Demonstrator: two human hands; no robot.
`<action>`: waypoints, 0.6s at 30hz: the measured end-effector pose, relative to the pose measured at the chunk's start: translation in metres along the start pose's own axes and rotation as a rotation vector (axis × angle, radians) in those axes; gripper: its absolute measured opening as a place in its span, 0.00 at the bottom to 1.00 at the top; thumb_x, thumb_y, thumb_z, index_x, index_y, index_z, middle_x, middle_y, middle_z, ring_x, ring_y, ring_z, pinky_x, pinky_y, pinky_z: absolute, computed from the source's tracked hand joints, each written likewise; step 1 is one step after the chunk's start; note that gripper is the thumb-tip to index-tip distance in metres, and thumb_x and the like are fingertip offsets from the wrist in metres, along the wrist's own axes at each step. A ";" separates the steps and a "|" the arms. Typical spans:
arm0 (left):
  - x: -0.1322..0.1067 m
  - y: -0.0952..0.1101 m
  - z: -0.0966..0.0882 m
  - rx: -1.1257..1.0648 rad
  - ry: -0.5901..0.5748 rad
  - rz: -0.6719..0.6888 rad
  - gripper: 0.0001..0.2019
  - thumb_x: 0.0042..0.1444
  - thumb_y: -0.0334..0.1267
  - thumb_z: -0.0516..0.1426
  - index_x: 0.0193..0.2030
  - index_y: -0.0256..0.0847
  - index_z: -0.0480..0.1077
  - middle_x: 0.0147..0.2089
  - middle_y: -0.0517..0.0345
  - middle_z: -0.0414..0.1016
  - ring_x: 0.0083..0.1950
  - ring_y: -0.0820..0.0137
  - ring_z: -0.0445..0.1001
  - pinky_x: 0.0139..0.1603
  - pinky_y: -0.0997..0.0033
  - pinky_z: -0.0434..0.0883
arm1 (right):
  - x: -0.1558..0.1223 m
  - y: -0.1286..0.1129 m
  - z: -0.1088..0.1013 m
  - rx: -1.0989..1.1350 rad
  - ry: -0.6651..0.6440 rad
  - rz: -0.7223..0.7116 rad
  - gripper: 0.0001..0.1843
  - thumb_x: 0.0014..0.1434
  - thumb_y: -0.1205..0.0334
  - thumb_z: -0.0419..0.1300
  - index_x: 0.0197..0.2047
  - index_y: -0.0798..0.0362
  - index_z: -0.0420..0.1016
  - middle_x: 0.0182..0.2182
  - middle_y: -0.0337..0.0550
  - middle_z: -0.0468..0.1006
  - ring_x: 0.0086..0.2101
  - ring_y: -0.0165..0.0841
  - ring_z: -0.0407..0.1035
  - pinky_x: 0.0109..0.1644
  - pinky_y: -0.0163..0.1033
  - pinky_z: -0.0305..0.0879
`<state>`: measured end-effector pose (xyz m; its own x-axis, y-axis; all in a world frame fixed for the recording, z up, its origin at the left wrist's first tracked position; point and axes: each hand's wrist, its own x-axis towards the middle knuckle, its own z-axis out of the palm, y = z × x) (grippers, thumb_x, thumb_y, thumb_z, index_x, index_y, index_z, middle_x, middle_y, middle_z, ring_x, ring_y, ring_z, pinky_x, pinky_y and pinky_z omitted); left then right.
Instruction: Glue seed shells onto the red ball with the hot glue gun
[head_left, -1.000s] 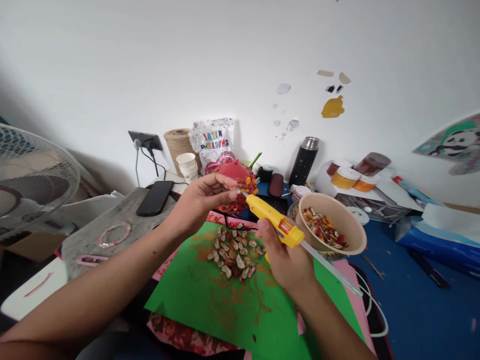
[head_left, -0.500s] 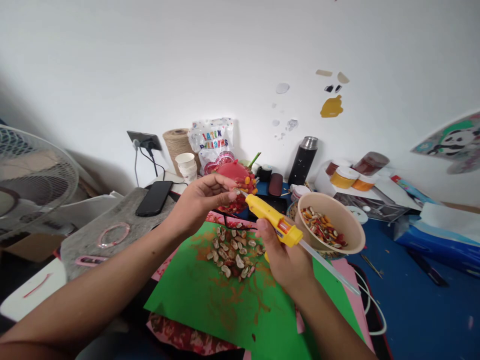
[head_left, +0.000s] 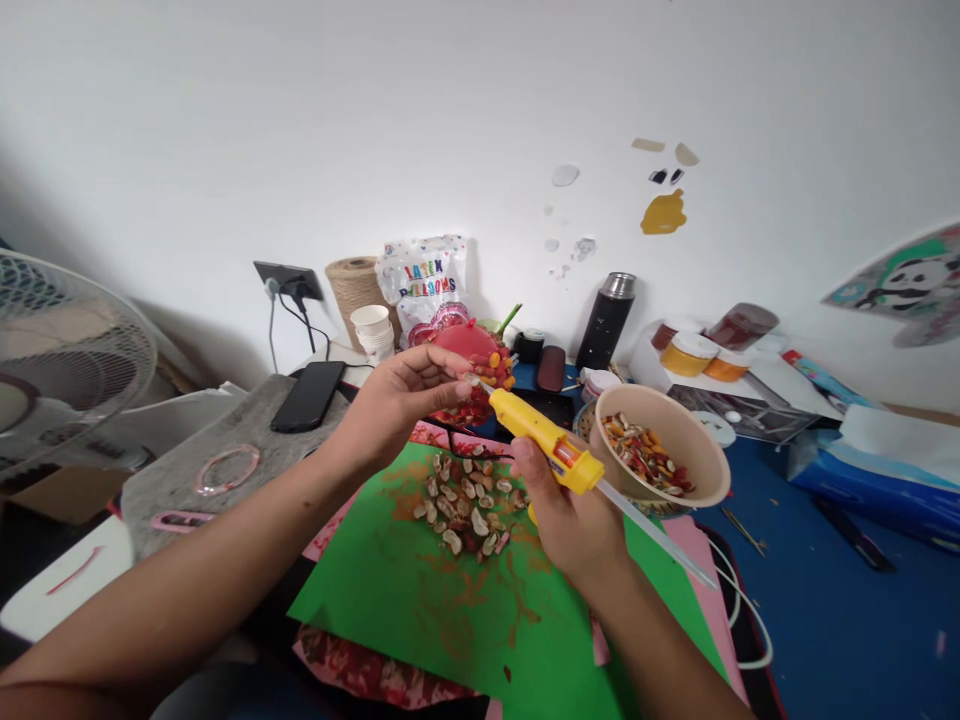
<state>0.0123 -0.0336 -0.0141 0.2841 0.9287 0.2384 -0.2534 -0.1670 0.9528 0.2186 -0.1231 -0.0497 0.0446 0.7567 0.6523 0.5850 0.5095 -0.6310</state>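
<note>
Left hand (head_left: 397,400) pinching, right hand (head_left: 574,520) clenched

Single head camera, looking forward-down, close over cluttered desk (head_left: 840,600).

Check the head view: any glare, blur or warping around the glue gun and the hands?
Head view: soft, even light, no glare; the glue gun in the right hand and the small piece pinched in the left hand read sharp; wide-lens bending curves the fan and the panda picture at the edges.

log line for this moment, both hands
right hand: grips glue gun | left hand: pinches small piece at its tip | under hands: shell pile on green sheet | right: tan bowl
</note>
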 end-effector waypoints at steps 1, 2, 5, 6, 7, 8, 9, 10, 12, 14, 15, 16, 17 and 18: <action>0.000 0.000 0.000 -0.004 -0.002 0.000 0.14 0.50 0.39 0.79 0.39 0.40 0.82 0.39 0.55 0.87 0.38 0.69 0.84 0.46 0.69 0.82 | 0.000 0.000 0.000 -0.001 -0.001 -0.004 0.20 0.78 0.50 0.57 0.34 0.48 0.76 0.25 0.39 0.78 0.26 0.35 0.74 0.33 0.39 0.69; 0.000 0.000 0.000 -0.006 -0.001 -0.001 0.14 0.50 0.39 0.79 0.39 0.40 0.82 0.39 0.55 0.87 0.38 0.69 0.84 0.45 0.70 0.82 | 0.000 0.000 0.000 0.000 -0.003 -0.007 0.20 0.78 0.50 0.57 0.34 0.48 0.76 0.25 0.39 0.78 0.26 0.35 0.74 0.33 0.39 0.70; -0.001 0.002 0.001 -0.007 0.009 -0.003 0.14 0.50 0.39 0.79 0.39 0.40 0.83 0.39 0.56 0.87 0.38 0.70 0.83 0.44 0.72 0.81 | 0.000 0.000 0.000 0.006 -0.004 -0.008 0.20 0.78 0.51 0.57 0.33 0.48 0.75 0.25 0.39 0.77 0.26 0.35 0.74 0.33 0.39 0.69; -0.001 0.002 0.001 -0.005 0.013 -0.004 0.14 0.49 0.39 0.79 0.39 0.40 0.83 0.39 0.56 0.87 0.38 0.70 0.83 0.44 0.72 0.81 | 0.001 -0.001 0.000 0.009 -0.005 -0.006 0.20 0.78 0.51 0.57 0.33 0.48 0.75 0.25 0.39 0.77 0.26 0.35 0.74 0.33 0.39 0.69; -0.001 0.002 0.001 -0.003 0.018 -0.005 0.14 0.49 0.39 0.80 0.38 0.40 0.83 0.39 0.55 0.87 0.38 0.69 0.83 0.44 0.71 0.81 | 0.001 -0.001 0.000 0.011 -0.007 -0.003 0.21 0.78 0.51 0.58 0.32 0.48 0.75 0.25 0.39 0.77 0.25 0.35 0.74 0.33 0.39 0.69; -0.001 0.002 0.001 -0.001 0.019 -0.005 0.15 0.49 0.39 0.80 0.39 0.40 0.83 0.39 0.55 0.87 0.38 0.69 0.83 0.44 0.71 0.81 | 0.001 -0.002 0.000 0.013 -0.006 -0.002 0.21 0.78 0.51 0.57 0.32 0.48 0.74 0.24 0.39 0.76 0.25 0.35 0.74 0.32 0.39 0.69; -0.001 0.002 0.001 0.001 0.019 -0.004 0.15 0.49 0.39 0.80 0.39 0.40 0.83 0.39 0.55 0.87 0.38 0.69 0.83 0.44 0.71 0.81 | 0.001 -0.002 0.000 0.014 -0.006 -0.003 0.21 0.78 0.51 0.57 0.32 0.48 0.74 0.24 0.39 0.76 0.25 0.35 0.74 0.32 0.39 0.69; 0.000 0.002 0.001 0.003 0.019 -0.003 0.15 0.49 0.39 0.79 0.39 0.40 0.83 0.39 0.55 0.87 0.38 0.69 0.83 0.44 0.71 0.82 | 0.001 -0.002 0.000 0.015 -0.006 -0.002 0.22 0.78 0.50 0.57 0.31 0.48 0.74 0.24 0.39 0.76 0.26 0.35 0.74 0.33 0.40 0.69; 0.000 0.001 0.001 0.007 0.017 0.001 0.14 0.50 0.38 0.79 0.40 0.40 0.83 0.40 0.55 0.87 0.39 0.69 0.83 0.45 0.70 0.82 | 0.000 -0.002 0.000 0.014 -0.004 0.005 0.22 0.78 0.50 0.57 0.31 0.48 0.74 0.24 0.39 0.77 0.26 0.35 0.73 0.33 0.40 0.69; 0.000 0.000 0.000 0.008 0.017 0.003 0.14 0.50 0.38 0.79 0.40 0.41 0.83 0.40 0.54 0.87 0.39 0.68 0.83 0.45 0.70 0.82 | -0.001 -0.001 0.001 0.010 -0.007 0.013 0.22 0.78 0.50 0.58 0.31 0.48 0.74 0.24 0.39 0.77 0.26 0.35 0.74 0.33 0.40 0.69; 0.000 0.000 0.000 0.007 0.016 0.003 0.14 0.50 0.38 0.79 0.40 0.41 0.83 0.40 0.55 0.87 0.39 0.68 0.83 0.45 0.69 0.82 | -0.001 -0.001 0.001 0.009 -0.009 0.014 0.22 0.78 0.50 0.58 0.31 0.48 0.74 0.24 0.39 0.77 0.26 0.35 0.74 0.34 0.40 0.69; 0.000 0.000 0.000 0.005 0.014 0.003 0.14 0.50 0.38 0.79 0.40 0.41 0.83 0.39 0.55 0.87 0.39 0.69 0.83 0.45 0.69 0.82 | -0.001 -0.001 0.001 0.008 -0.010 0.010 0.22 0.78 0.50 0.58 0.31 0.48 0.74 0.24 0.39 0.76 0.26 0.35 0.74 0.34 0.40 0.69; 0.000 0.000 0.000 0.001 0.012 0.003 0.14 0.50 0.38 0.79 0.40 0.41 0.83 0.39 0.55 0.87 0.39 0.69 0.83 0.45 0.70 0.82 | -0.001 -0.001 0.001 0.009 -0.010 0.005 0.22 0.78 0.50 0.57 0.31 0.48 0.74 0.24 0.39 0.76 0.26 0.35 0.74 0.34 0.40 0.70; 0.000 0.000 0.000 -0.002 0.011 0.002 0.14 0.50 0.38 0.79 0.40 0.41 0.84 0.39 0.55 0.87 0.39 0.69 0.83 0.44 0.70 0.82 | 0.000 -0.001 0.001 0.010 -0.009 0.000 0.22 0.78 0.49 0.57 0.31 0.47 0.74 0.25 0.40 0.76 0.26 0.35 0.74 0.34 0.40 0.70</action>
<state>0.0122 -0.0339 -0.0139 0.2733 0.9319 0.2383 -0.2555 -0.1685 0.9520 0.2170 -0.1233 -0.0500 0.0370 0.7603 0.6485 0.5769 0.5136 -0.6351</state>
